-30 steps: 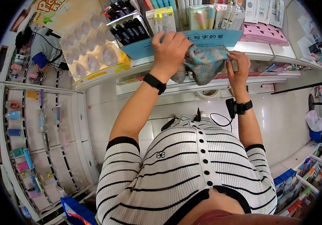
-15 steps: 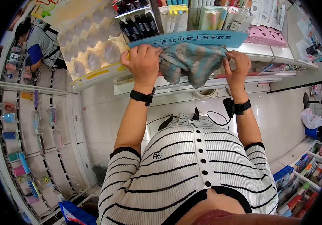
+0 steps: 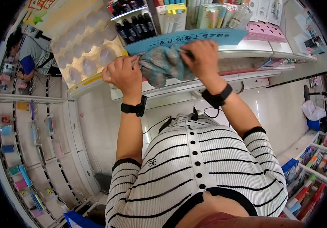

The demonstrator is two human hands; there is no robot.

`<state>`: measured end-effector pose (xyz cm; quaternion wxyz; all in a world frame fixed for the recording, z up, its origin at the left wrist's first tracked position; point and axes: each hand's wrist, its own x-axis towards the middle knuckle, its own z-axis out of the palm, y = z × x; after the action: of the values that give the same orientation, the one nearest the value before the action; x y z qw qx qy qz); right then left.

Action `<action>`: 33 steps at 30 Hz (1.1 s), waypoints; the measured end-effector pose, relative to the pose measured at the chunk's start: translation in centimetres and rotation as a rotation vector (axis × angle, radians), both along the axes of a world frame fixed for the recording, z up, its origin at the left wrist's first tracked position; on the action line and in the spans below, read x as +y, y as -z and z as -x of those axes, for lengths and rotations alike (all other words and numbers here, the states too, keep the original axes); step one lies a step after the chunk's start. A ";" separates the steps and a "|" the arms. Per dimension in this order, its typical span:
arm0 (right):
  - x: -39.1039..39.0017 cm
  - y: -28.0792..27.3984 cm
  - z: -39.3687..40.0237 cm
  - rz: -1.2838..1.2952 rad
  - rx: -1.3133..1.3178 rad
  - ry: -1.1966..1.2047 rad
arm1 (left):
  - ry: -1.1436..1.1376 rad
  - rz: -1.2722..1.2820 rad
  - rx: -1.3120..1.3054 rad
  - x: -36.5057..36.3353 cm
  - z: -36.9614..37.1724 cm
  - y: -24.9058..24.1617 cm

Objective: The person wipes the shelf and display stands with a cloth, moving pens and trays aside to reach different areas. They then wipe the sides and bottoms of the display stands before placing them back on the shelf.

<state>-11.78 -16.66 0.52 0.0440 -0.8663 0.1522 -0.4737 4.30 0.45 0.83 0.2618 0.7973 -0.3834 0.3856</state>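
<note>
- Here, the left hand (image 3: 122,74) and right hand (image 3: 199,57) each pinch a blue-grey cloth (image 3: 162,64) against a white shelf (image 3: 247,47).
- Behind: pen displays (image 3: 135,24), a blue sign (image 3: 186,39), glossy floor (image 3: 281,110).

Black markers (image 3: 133,27) and pink boxes (image 3: 266,33) on upper shelves, a seated person (image 3: 26,53) far left.

White tiled floor (image 3: 281,114) between stocked white shop shelves (image 3: 247,47).
</note>
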 end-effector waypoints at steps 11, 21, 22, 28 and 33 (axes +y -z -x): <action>-5.3 0.8 5.4 0.049 0.000 0.319 | 0.032 -0.012 -0.059 -0.5 0.2 0.6; -9.4 0.7 10.5 -0.139 0.035 0.555 | 0.271 -0.016 -0.003 -6.6 4.4 0.4; -9.3 0.8 10.3 -0.138 0.036 0.552 | 0.268 -0.015 -0.002 -6.5 4.4 0.4; -7.8 1.5 8.3 -0.105 0.047 0.534 | 0.208 -0.011 0.013 -4.9 3.3 0.2; -4.5 0.8 4.6 -0.058 0.026 0.304 | 0.055 -0.067 -0.033 -2.0 1.3 0.0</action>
<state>-16.41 -21.15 -0.27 -0.0051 -0.8377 0.2960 -0.4590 2.97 -1.51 0.85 0.2391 0.7884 -0.4221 0.3784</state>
